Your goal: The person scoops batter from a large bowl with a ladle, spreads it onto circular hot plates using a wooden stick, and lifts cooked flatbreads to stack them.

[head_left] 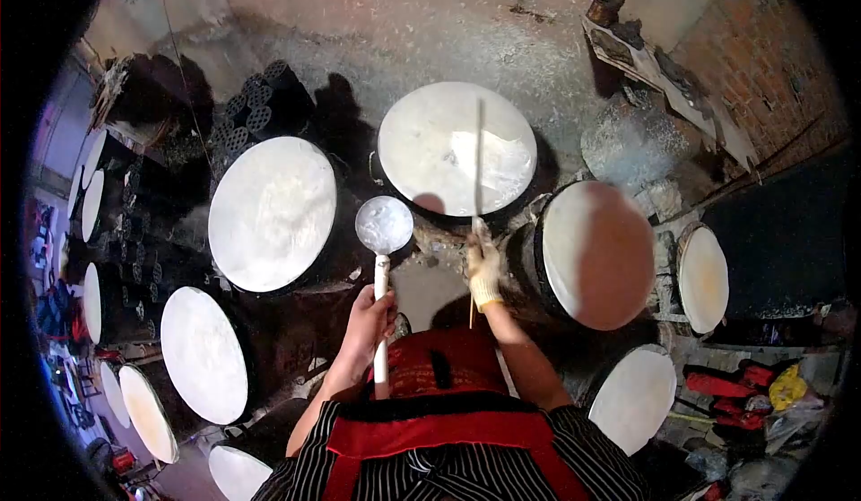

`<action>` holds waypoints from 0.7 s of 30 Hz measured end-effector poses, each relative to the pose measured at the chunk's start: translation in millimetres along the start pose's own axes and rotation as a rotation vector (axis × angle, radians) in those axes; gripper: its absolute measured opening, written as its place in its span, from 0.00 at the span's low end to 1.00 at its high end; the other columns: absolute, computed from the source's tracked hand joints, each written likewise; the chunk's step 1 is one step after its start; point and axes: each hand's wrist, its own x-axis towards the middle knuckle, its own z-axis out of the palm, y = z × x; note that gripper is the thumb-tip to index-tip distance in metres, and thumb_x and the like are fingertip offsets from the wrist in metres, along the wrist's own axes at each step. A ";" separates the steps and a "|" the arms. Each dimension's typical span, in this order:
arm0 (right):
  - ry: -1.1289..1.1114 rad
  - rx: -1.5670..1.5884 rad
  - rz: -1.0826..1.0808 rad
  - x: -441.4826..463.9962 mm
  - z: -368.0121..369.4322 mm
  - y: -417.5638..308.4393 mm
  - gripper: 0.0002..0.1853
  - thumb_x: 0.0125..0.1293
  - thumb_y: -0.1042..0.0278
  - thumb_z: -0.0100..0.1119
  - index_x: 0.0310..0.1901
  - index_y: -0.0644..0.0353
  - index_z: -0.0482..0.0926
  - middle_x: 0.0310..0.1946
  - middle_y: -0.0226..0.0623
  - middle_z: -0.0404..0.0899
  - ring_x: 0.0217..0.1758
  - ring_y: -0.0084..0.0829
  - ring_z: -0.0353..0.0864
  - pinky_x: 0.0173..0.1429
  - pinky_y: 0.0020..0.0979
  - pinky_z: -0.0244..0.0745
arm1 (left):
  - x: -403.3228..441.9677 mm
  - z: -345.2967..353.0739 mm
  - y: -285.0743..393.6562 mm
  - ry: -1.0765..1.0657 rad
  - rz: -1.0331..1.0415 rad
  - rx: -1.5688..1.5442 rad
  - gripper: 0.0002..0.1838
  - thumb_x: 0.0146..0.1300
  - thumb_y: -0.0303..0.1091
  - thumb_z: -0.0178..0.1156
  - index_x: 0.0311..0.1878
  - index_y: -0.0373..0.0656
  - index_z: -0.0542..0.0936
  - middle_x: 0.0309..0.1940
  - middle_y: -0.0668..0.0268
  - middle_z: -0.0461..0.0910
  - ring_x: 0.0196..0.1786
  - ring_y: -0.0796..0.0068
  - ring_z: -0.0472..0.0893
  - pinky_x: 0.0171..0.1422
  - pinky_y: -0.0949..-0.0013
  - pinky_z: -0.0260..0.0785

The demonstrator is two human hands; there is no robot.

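My left hand (369, 322) is wrapped round the white handle of a ladle (384, 225). The ladle's round metal bowl points away from me and has a whitish coating inside. On my right hand (485, 263) is a pale glove with bare fingertips or worn ends, blurred. Its fingers close round a long thin stick (479, 156), whose far part reaches over the round griddle (421, 142) ahead. A white layer covers that griddle, with a shiny wet patch right of its middle. Whether the stick touches the layer I cannot tell.
White-topped round griddles (273, 214) on dark stoves surround me. One at right (596, 254) is partly in reddish shade. Honeycomb coal briquettes (258, 106) are piled at the back left. A plank (664, 79) leans against the brick wall, and red cloth (731, 393) lies lower right.
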 end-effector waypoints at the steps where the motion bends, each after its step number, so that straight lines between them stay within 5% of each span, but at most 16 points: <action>1: -0.067 -0.233 0.145 -0.3 10.9 -28.6 0.13 0.64 0.70 0.53 0.50 0.59 0.76 0.36 0.27 0.77 0.27 0.15 0.71 0.25 0.16 0.66 | -0.4 -1.2 -0.6 -0.017 -0.010 -0.015 0.06 0.66 0.31 0.50 0.39 0.41 0.65 0.23 0.70 0.65 0.20 0.83 0.64 0.18 0.78 0.56; 2: -0.169 -0.474 0.274 -0.8 22.0 -57.3 0.12 0.64 0.71 0.52 0.49 0.61 0.76 0.33 0.26 0.77 0.28 0.14 0.72 0.24 0.15 0.65 | 0.3 -2.2 -1.5 -0.034 -0.019 -0.030 0.06 0.66 0.31 0.50 0.39 0.41 0.65 0.23 0.70 0.65 0.20 0.83 0.64 0.17 0.78 0.56; 6: 0.043 0.105 0.112 108.3 -48.6 1.8 0.13 0.64 0.72 0.50 0.50 0.65 0.74 0.32 0.31 0.77 0.32 0.19 0.70 0.40 0.20 0.69 | 1.6 0.1 -1.2 -0.054 -0.038 -0.015 0.06 0.66 0.32 0.49 0.40 0.41 0.64 0.24 0.69 0.66 0.20 0.83 0.64 0.18 0.78 0.57; 8: -0.073 0.245 0.117 106.0 -62.9 1.5 0.16 0.66 0.67 0.48 0.53 0.64 0.73 0.38 0.36 0.78 0.38 0.18 0.73 0.45 0.19 0.69 | 1.5 2.6 0.3 -0.058 -0.049 0.018 0.06 0.66 0.32 0.49 0.39 0.41 0.64 0.24 0.70 0.66 0.20 0.82 0.64 0.18 0.77 0.57; 9: -0.198 -0.682 0.132 46.7 -28.6 -67.4 0.18 0.67 0.65 0.48 0.56 0.62 0.72 0.42 0.39 0.78 0.44 0.20 0.73 0.47 0.21 0.69 | 6.5 1.0 1.0 -0.058 -0.045 0.028 0.06 0.66 0.32 0.49 0.39 0.41 0.65 0.23 0.70 0.66 0.19 0.82 0.64 0.18 0.77 0.57; 11: -0.365 -0.721 -0.144 11.7 -48.2 -44.6 0.19 0.67 0.67 0.50 0.58 0.59 0.70 0.43 0.35 0.77 0.44 0.20 0.72 0.48 0.23 0.68 | 26.5 0.0 -4.0 -0.057 -0.033 0.040 0.06 0.66 0.32 0.50 0.40 0.41 0.68 0.22 0.71 0.67 0.17 0.82 0.64 0.17 0.77 0.56; 12: -0.379 -0.712 -0.012 -11.2 -54.1 -56.6 0.19 0.66 0.69 0.50 0.58 0.61 0.70 0.44 0.33 0.76 0.44 0.21 0.71 0.49 0.23 0.67 | 37.6 2.6 1.0 -0.046 -0.026 0.102 0.07 0.65 0.34 0.51 0.38 0.42 0.68 0.20 0.71 0.66 0.16 0.81 0.64 0.17 0.76 0.56; 15: -0.325 -0.499 0.299 -48.8 -81.4 -71.2 0.18 0.65 0.75 0.50 0.57 0.68 0.69 0.44 0.34 0.75 0.46 0.23 0.71 0.53 0.22 0.65 | 87.7 9.9 16.6 -0.068 0.102 0.241 0.09 0.66 0.38 0.50 0.34 0.42 0.67 0.17 0.72 0.66 0.15 0.81 0.64 0.17 0.75 0.56; 16: -0.144 -0.014 0.362 -51.3 -84.4 -63.9 0.16 0.64 0.79 0.48 0.54 0.71 0.69 0.44 0.39 0.75 0.47 0.27 0.72 0.55 0.22 0.67 | 106.1 15.3 21.9 -0.073 0.179 0.296 0.10 0.65 0.38 0.50 0.33 0.42 0.67 0.17 0.72 0.65 0.15 0.81 0.64 0.17 0.75 0.56; 19: 0.043 0.182 0.067 -47.5 -81.2 -24.1 0.13 0.64 0.81 0.45 0.51 0.70 0.70 0.42 0.38 0.74 0.45 0.28 0.72 0.54 0.24 0.69 | 155.7 38.9 34.5 -0.059 0.162 0.387 0.10 0.62 0.37 0.51 0.33 0.41 0.67 0.16 0.72 0.65 0.14 0.79 0.65 0.16 0.73 0.57; 20: -0.009 0.543 0.217 -38.4 -97.0 11.6 0.10 0.65 0.79 0.45 0.46 0.69 0.72 0.42 0.39 0.74 0.44 0.28 0.72 0.53 0.25 0.70 | 195.4 39.1 13.2 0.091 0.320 0.510 0.09 0.61 0.35 0.52 0.34 0.39 0.68 0.15 0.72 0.64 0.14 0.77 0.65 0.16 0.71 0.58; 21: 0.117 0.785 0.402 -29.3 -89.4 35.1 0.10 0.65 0.76 0.47 0.46 0.68 0.73 0.37 0.37 0.76 0.38 0.26 0.74 0.43 0.26 0.73 | 185.8 54.2 28.9 -0.039 0.214 0.573 0.09 0.60 0.31 0.52 0.37 0.35 0.68 0.18 0.69 0.66 0.15 0.75 0.64 0.16 0.70 0.59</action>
